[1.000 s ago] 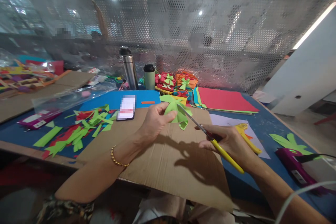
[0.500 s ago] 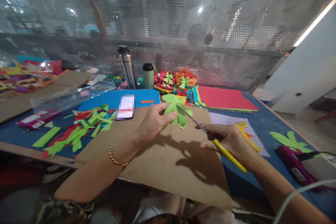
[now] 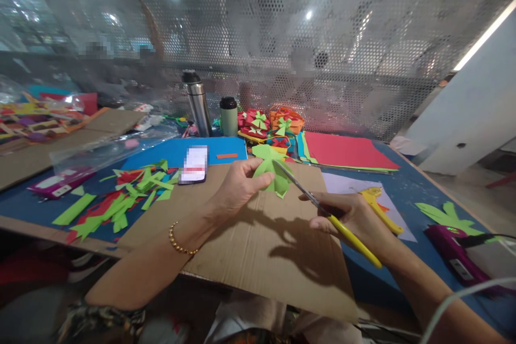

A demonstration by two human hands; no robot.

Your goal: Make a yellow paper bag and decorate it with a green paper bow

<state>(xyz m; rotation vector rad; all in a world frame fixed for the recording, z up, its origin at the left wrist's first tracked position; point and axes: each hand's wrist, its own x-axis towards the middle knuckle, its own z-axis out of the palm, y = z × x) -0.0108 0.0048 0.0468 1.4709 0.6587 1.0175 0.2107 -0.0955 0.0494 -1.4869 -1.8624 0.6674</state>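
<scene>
My left hand [image 3: 237, 185] pinches green paper [image 3: 271, 169] above cardboard [image 3: 258, 247]; my right hand [image 3: 350, 217], right of paper, grips scissors [image 3: 322, 209], blades angled up-left, tips at paper's edge.

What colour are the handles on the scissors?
Yellow. The scissors in the right hand have yellow handles, seen in the head view.

A steel flask [image 3: 196, 102] stands beside a green cup [image 3: 229, 116].

Bare forearms — gold bead bracelet [image 3: 180, 243] on left wrist; patterned dark sleeve [image 3: 100, 322] above.
</scene>
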